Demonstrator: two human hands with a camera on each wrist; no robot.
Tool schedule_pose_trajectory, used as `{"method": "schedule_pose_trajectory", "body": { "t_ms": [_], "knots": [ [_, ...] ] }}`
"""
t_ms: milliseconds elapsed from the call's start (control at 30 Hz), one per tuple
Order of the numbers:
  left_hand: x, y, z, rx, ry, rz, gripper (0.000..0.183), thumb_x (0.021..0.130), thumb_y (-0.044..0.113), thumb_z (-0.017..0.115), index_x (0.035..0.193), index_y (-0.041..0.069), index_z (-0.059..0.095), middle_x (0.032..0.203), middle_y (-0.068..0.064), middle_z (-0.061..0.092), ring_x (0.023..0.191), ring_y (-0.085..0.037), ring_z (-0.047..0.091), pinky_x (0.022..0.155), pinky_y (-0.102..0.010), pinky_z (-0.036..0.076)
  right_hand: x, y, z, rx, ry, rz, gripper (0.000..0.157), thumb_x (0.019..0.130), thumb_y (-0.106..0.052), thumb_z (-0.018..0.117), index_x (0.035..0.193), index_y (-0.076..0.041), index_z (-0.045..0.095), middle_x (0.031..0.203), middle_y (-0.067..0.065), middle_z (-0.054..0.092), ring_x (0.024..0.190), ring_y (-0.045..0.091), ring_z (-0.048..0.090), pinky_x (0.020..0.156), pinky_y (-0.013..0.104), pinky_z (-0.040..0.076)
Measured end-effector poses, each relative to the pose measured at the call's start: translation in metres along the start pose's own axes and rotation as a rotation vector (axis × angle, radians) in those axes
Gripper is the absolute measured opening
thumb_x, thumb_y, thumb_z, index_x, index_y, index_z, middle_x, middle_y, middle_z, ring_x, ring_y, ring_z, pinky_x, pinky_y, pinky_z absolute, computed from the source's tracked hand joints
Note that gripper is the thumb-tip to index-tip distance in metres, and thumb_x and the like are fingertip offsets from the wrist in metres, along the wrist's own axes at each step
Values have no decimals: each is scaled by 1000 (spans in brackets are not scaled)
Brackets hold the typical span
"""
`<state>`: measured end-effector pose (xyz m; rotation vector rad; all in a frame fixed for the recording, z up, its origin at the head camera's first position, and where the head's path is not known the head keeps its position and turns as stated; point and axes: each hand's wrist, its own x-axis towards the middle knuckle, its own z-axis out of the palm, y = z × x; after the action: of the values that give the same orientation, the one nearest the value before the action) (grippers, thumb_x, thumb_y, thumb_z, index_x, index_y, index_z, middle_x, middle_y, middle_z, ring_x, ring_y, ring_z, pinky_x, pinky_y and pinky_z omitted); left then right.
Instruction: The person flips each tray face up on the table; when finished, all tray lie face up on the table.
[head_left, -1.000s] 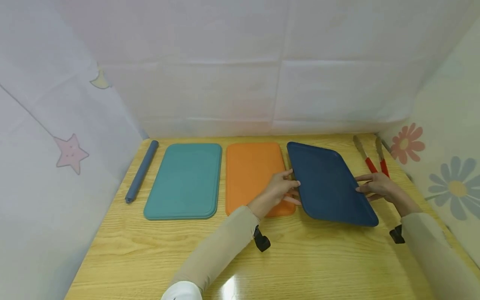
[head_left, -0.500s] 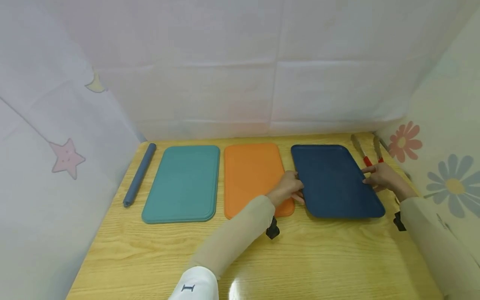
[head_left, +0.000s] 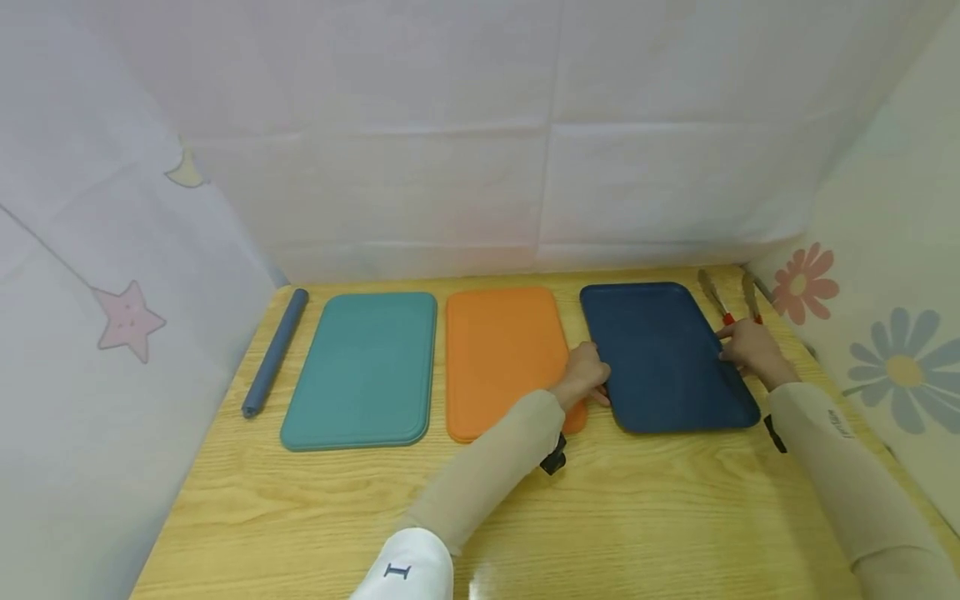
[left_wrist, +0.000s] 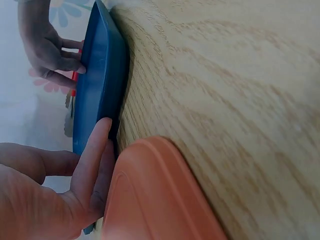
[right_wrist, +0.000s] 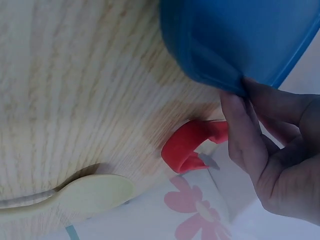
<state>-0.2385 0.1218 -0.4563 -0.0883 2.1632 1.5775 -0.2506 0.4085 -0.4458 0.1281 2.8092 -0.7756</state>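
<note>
Tray (head_left: 667,358), head view: btwn L hand (head_left: 583,373) & R hand (head_left: 752,350), long axis fore-aft; on or just over tabletop (head_left: 637,517), can't tell. L wrist view: L fingers (left_wrist: 92,160) pinch its side nr orange board (left_wrist: 155,195). R wrist view: R fingers (right_wrist: 237,120) pinch opp. rim; neither nearer.

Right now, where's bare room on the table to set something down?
Bare table: in front of the teal board, left of the left sleeve; and in front of the navy tray, between that sleeve and the right sleeve. Crowded: the tray's sides, with right hand and tongs on one, left hand and orange board on the other.
</note>
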Motion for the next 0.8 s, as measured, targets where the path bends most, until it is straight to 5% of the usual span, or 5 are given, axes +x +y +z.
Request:
{"method": "schedule_pose_trajectory", "body": {
  "t_ms": [233,500,633,733,800],
  "knots": [
    [7,-3,0,207,10,118,39,89,-11,51,128,-13,51,93,-26,67,61,-35,68,50,-35,56,-2,-7,4,-169,43,29,46,84,0,53,126,17,52,116,37,56,60,27,62,50,39,52],
    [-13,1,-31,446,46,277,34,95,3,53,128,-5,57,52,-4,57,40,-16,56,37,-20,42,-16,-31,11,-284,205,20,29,90,-9,51,107,12,62,96,35,61,72,48,60,55,60,46],
    [-28,4,-68,558,135,342,41,97,10,53,136,0,53,68,-4,63,47,-9,48,42,-19,36,-24,-58,21,-234,257,-54,41,95,-15,52,126,12,54,118,38,55,84,54,59,56,60,49],
    [-34,-3,-100,616,197,372,41,98,13,53,138,2,52,108,-13,66,82,-19,62,59,-30,51,-26,-79,31,-186,233,-98,46,98,-19,51,132,11,50,127,37,50,93,51,59,60,55,51],
    [-37,-15,-120,647,221,391,41,98,16,54,138,5,52,128,-16,56,109,-30,57,73,-41,54,-27,-93,39,-158,221,-120,46,99,-20,51,135,8,49,131,35,49,94,48,61,62,51,52]
  ]
}}
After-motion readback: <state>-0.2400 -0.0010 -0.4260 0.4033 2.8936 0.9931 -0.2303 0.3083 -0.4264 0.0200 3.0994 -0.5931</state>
